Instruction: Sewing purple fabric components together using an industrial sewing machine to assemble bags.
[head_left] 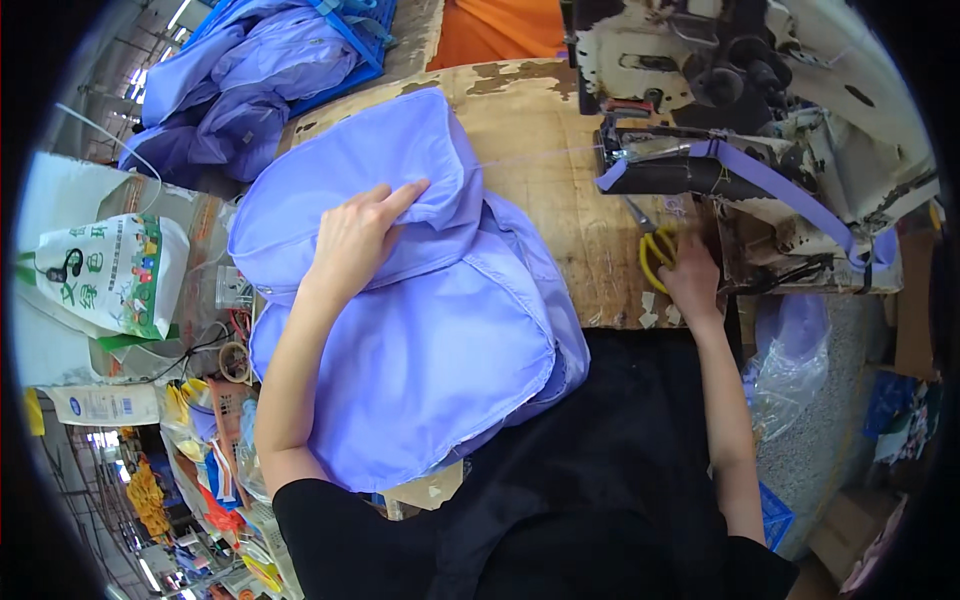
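Observation:
A lavender cloth bag piece (430, 340) with seamed edges and rounded panels lies over the table's left part and hangs down to my lap. My left hand (360, 232) bears on its upper panel, index finger stretched along the cloth and the others curled into it; the thumb is mostly hidden. A thin thread runs from the bag's right edge to the sewing machine (690, 150). Right of the bag, my right hand (692, 275) has its fingers at the yellow handles of a pair of scissors (655, 255). The scissors' blades point away over the wooden tabletop.
A lavender strap (770, 185) crosses the machine's arm. At the far left, a blue crate (365, 50) holds more lavender cloth pieces. A white printed plastic bag (120, 275) sits to the left. Paper scraps (648, 312) lie near the table's front edge (620, 325).

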